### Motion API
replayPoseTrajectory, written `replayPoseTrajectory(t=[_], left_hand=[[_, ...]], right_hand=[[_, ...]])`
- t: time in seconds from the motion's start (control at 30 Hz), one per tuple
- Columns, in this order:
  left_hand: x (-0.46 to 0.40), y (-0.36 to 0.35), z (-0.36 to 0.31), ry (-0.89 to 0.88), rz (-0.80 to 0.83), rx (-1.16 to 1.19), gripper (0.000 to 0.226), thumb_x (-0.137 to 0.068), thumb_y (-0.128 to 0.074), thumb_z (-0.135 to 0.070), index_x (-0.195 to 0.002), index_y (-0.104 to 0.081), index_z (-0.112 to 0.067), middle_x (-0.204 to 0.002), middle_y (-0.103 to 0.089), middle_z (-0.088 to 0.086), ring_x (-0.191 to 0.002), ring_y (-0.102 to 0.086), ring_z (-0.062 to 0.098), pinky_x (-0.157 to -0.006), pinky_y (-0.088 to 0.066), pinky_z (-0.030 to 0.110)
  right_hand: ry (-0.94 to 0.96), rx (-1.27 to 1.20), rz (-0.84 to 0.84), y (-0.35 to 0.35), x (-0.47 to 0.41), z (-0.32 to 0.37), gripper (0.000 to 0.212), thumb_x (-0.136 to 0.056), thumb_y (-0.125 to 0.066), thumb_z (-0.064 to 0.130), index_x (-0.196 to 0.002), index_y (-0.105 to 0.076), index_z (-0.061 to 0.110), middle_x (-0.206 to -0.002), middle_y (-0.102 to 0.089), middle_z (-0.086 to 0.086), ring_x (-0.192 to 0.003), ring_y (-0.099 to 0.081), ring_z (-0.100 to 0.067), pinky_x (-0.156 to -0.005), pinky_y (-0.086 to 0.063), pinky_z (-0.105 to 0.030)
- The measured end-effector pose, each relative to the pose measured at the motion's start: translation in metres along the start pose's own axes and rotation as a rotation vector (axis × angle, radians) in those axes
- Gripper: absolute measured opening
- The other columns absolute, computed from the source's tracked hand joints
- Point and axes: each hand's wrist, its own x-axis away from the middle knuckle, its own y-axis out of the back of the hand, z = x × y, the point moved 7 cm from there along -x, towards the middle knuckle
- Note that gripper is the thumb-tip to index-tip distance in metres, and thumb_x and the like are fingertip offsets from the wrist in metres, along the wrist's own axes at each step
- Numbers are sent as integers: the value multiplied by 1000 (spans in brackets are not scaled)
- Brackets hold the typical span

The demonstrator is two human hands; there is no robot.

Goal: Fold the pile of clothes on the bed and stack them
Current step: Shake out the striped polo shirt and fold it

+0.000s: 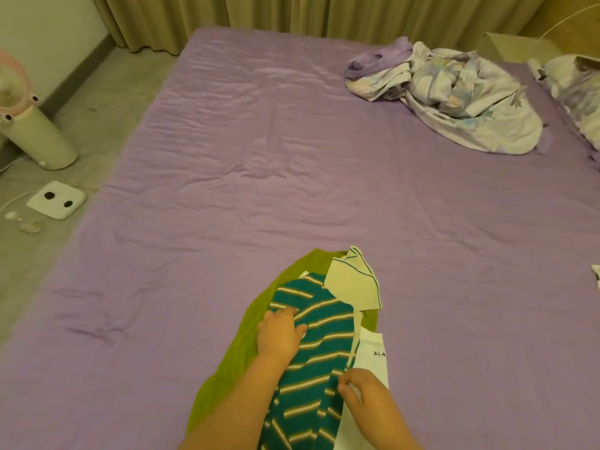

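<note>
Striped shirt point(311, 352) nearest, purple bed sheet point(259, 157); curtains point(259, 14) behind.

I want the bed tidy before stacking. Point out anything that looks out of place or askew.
A crumpled pale floral-print cloth lies bunched at the far right of the purple bedsheet, unfolded. Near the hands, the teal striped knit top lies skewed over a green garment, its cream collar flipped outward. Nothing looks spilled or damaged.

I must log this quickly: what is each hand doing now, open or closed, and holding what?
Left hand: open, fingers flat on the striped shirt.
Right hand: closed, pinching the striped shirt's right edge.
</note>
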Motion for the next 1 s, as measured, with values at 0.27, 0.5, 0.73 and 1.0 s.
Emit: replayPoseTrajectory(t=[0.27,0.5,0.73,1.0], left_hand=[[48,45,-40,-134,136,577,19,-83,-60,-11,-78,-46,-22,-74,-50,-6,-69,-48,9,-64,-40,22],[106,176,-109,-298,313,686,13,-86,-59,-9,-82,-67,-18,-75,-63,3,-69,-57,13,-67,-48,28],[173,291,-143,-488,145,497,4,-85,-70,-18,-89,-71,-16,-78,-70,-3,-68,-65,3,-63,-53,17],[265,370,-203,-631,-118,312,12,-91,-63,-23,-92,-66,-35,-87,-68,-12,-75,-65,-1,-62,-50,11]], right_hand=[[146,-140,-188,58,22,38,35,-97,-51,28,-131,-49,26,-133,-52,6,-116,-49,-7,-96,-39,-18],[601,-280,-125,136,75,133,55,-89,-64,27,-136,-37,38,-140,-36,19,-132,-32,-3,-111,-31,-29],[634,-466,-86,204,148,162,15,-86,-67,28,-90,-66,13,-81,-67,0,-77,-63,-7,-75,-54,-25],[761,-333,-106,293,248,172,14,-90,-63,24,-98,-69,14,-87,-71,7,-82,-66,-5,-73,-53,-17]])
